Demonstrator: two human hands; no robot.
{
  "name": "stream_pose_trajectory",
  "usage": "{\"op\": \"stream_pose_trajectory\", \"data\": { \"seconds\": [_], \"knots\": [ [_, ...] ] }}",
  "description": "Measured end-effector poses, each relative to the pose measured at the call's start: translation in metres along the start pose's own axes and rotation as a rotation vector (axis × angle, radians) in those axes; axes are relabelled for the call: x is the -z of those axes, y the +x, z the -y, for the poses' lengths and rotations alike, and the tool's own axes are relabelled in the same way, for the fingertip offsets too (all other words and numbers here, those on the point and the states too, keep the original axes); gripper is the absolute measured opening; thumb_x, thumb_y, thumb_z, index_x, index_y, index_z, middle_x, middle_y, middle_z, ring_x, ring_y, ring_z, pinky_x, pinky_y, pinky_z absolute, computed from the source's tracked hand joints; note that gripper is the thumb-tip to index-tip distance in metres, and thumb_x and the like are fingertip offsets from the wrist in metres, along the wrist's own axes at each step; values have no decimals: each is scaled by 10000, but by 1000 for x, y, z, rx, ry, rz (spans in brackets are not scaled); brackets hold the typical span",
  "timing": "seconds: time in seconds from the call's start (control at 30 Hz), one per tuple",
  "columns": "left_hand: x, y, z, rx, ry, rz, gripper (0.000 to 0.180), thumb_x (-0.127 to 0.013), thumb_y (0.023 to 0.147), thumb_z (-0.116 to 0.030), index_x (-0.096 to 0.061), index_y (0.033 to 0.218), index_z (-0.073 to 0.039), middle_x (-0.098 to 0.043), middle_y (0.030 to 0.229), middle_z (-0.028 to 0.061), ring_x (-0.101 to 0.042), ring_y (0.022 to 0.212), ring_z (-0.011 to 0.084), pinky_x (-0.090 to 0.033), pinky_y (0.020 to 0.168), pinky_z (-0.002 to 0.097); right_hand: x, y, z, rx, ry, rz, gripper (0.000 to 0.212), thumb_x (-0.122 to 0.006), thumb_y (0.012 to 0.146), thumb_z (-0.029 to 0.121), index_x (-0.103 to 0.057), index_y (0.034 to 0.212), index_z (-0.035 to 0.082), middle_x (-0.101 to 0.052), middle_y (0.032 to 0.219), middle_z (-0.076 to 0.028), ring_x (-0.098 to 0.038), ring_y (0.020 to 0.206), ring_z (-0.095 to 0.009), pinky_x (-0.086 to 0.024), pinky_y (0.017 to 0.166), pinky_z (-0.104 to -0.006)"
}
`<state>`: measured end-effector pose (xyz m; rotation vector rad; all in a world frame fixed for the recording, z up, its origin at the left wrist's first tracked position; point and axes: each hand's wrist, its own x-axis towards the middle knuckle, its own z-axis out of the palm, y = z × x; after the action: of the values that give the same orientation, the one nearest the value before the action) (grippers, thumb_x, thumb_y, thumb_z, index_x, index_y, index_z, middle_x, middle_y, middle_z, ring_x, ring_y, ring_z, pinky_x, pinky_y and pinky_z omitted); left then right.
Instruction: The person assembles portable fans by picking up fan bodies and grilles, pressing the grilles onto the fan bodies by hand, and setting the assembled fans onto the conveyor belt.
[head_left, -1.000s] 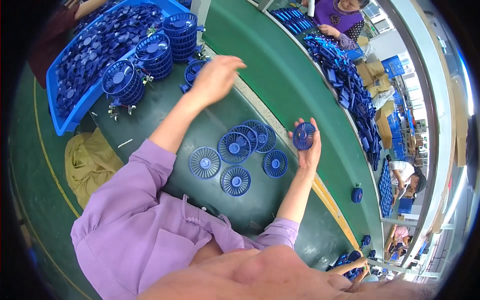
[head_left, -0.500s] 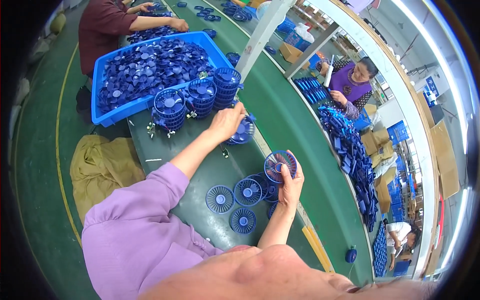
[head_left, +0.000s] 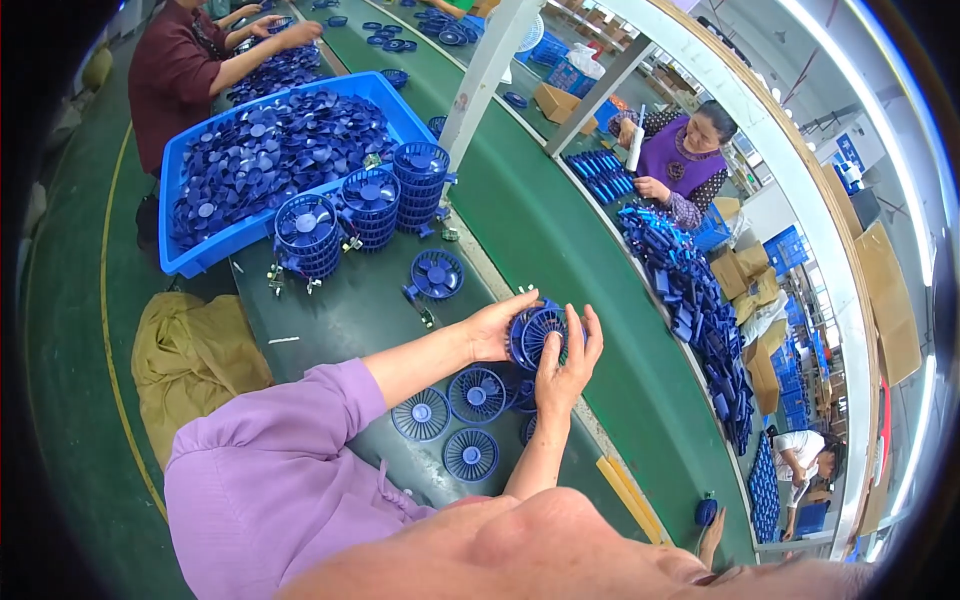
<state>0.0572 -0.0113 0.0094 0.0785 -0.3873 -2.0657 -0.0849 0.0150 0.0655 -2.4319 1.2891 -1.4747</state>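
Head view, both hands together near mid-frame, just right of centre, over the desk (head_left: 350, 322) edge by the green belt (head_left: 640, 400). Left hand (head_left: 492, 328): fingers curled around the side of a blue fan body (head_left: 516, 338). Right hand (head_left: 566, 372): gripping a round ribbed cover (head_left: 541, 322), thumb on its face, other fingers bent round the far side. Cover overlaps the fan body; whether the rims are seated cannot be told, as the fingers hide part of the edge.

On doing it well, my judgement: keep the two rims parallel and centred, left hand steady as backing, right thumb pressing near the hub or rim rather than the thin ribs. Press evenly round the edge; keep fingertips out from between the rims. Any wire should stay outside the seam.

Nearby, lower centre: loose covers (head_left: 420, 414) flat on the desk, some partly behind the right forearm. Just above the left forearm, one bladed fan (head_left: 437, 272) lies face up, small board trailing. Upper left: three stacks of fan bodies (head_left: 306, 235), standing beside a blue bin (head_left: 222, 250) heaped with dark blue blades (head_left: 280, 150).
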Motion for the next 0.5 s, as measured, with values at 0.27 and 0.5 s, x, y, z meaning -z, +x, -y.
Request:
{"op": "stream_pose_trajectory", "data": {
  "seconds": [0.27, 0.5],
  "knots": [
    [-31, -6, 15, -397, 270, -327, 273, -437, 1015, -295, -498, 1211, -116, -562, 1110, 23, -574, 1007, 131, -500, 869, 313, -16, -12, -3, -55, 214, 226, 928, -391, 847, 728, -302, 1431, 13, -316, 1443, -268, -330, 1334, -422, -284, 1087, -478],
    [-49, -13, 37, -897, 1009, -349, 349, -366, 1016, -149, -379, 1341, -22, -478, 1226, 94, -456, 1156, 174, -345, 1024, 312, -36, -22, 5, -281, 707, 68, 829, -454, 894, 619, -303, 1414, -9, -386, 1403, -179, -384, 1309, -292, -295, 1082, -403]
  ]
}}
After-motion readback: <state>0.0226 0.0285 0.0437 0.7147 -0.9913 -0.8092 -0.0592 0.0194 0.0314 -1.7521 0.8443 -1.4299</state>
